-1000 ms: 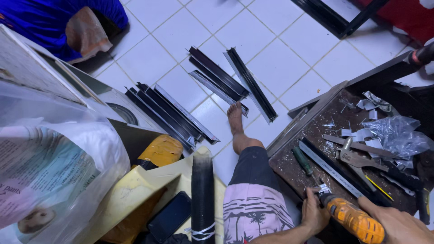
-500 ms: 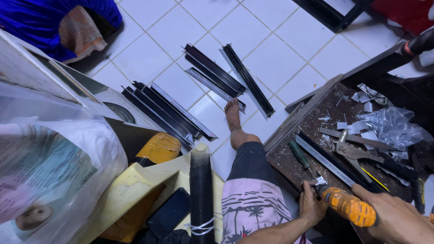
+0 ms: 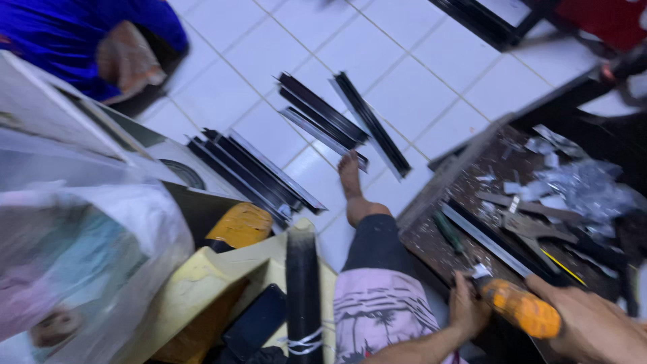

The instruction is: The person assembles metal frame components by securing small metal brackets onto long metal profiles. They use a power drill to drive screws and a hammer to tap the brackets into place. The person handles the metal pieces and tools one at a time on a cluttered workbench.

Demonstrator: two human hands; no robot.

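Note:
My right hand point(image 3: 593, 327) grips an orange power drill point(image 3: 519, 309) at the lower right, its nose pointing up-left at the near end of a long metal strip point(image 3: 486, 243) lying on a dark wooden workboard point(image 3: 465, 176). My left hand point(image 3: 467, 309) rests just left of the drill's nose, fingers curled at the strip's end; whether it pinches the strip I cannot tell. My bare left foot point(image 3: 352, 182) and leg stretch out over the white tiled floor point(image 3: 397, 74).
Black metal profiles point(image 3: 323, 118) lie in bundles on the tiles, another bundle point(image 3: 253, 175) nearer. Pliers, a green-handled screwdriver point(image 3: 448, 232) and metal scraps point(image 3: 573, 182) sit on the board. A yellow stool point(image 3: 222, 276), a black tube point(image 3: 303, 283) and a plastic bag point(image 3: 81, 269) crowd the left.
The view has drifted slightly, shifting the scene right and down. Both hands and the drill stay at the strip's end.

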